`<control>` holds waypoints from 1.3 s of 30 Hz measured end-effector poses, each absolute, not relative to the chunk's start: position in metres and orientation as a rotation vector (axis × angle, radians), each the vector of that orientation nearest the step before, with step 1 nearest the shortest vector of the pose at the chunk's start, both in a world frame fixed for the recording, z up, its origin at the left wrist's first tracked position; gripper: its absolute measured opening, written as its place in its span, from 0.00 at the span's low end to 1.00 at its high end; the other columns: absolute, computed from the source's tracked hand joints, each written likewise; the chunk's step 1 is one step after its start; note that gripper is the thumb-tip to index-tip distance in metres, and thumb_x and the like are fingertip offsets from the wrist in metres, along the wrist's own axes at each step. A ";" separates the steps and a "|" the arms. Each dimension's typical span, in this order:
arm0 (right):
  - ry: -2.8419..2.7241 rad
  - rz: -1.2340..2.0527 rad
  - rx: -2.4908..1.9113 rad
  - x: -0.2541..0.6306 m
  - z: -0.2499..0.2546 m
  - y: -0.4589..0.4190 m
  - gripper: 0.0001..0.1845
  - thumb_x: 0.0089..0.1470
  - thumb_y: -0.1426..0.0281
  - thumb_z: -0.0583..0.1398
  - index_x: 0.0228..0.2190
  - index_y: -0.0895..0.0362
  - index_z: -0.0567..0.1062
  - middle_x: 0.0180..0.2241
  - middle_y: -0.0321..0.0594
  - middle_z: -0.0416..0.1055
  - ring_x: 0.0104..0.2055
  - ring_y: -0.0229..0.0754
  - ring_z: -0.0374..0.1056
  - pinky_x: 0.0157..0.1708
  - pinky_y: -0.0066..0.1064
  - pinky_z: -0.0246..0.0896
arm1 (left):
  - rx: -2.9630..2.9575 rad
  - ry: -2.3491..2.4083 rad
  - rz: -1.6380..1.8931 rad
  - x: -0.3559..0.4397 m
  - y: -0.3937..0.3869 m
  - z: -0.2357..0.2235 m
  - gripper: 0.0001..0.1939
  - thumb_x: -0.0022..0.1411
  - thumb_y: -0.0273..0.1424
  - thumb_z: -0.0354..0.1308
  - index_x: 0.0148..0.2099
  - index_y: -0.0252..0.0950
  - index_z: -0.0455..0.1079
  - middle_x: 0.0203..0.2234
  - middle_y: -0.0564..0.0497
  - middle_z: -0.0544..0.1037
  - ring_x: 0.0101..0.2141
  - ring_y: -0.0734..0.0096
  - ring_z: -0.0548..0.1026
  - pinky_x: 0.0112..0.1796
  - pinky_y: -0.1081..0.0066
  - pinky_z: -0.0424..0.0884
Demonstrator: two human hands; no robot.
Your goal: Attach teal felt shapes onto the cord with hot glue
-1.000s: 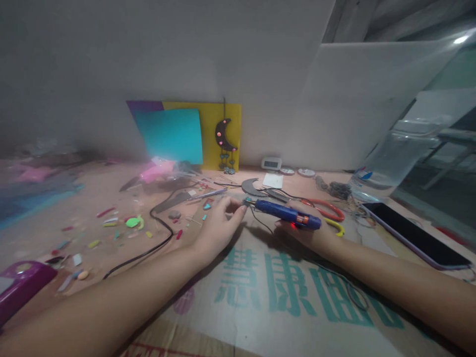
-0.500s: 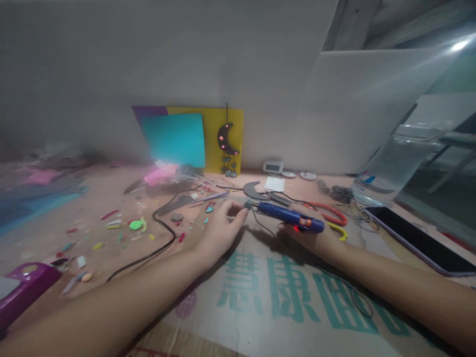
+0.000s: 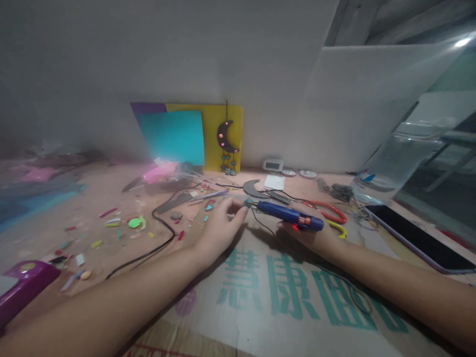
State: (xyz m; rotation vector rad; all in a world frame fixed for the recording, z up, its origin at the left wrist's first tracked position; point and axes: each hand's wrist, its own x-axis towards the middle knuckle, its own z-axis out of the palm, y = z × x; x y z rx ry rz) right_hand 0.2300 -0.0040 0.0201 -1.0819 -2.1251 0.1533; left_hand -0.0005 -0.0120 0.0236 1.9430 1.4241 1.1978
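Note:
My right hand (image 3: 310, 237) grips a blue glue gun (image 3: 288, 215) with an orange band and a red light, its nozzle pointing left. My left hand (image 3: 219, 227) rests on the cardboard sheet (image 3: 282, 292), fingers pinched on a small dark piece (image 3: 247, 203) right at the nozzle tip; I cannot make out what the piece is. A thin black cord (image 3: 349, 290) runs from the gun back along my right arm. A grey crescent cutout (image 3: 252, 188) lies just behind the nozzle.
Coloured sheets (image 3: 174, 136) and a hanging moon ornament (image 3: 225, 136) lean on the wall. Small coloured scraps (image 3: 126, 225) and a black cable (image 3: 156, 245) lie left. Orange-handled scissors (image 3: 329, 210), a phone (image 3: 418, 237), a clear plastic container (image 3: 394, 166) sit right; a magenta object (image 3: 22, 287) lower left.
Almost nothing has moved; both hands stay where they were, the left pinch against the glue gun's tip. Only the camera has shifted slightly.

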 end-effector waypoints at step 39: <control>-2.072 0.153 -1.125 0.231 0.019 -0.005 0.16 0.52 0.58 0.62 0.22 0.53 0.64 0.19 0.33 0.66 0.21 0.39 0.62 0.22 0.30 0.58 | 1.958 1.344 1.231 -0.001 -0.010 0.019 0.06 0.63 0.32 0.54 0.35 0.36 0.68 0.32 0.49 0.77 0.36 0.66 0.74 0.40 0.68 0.69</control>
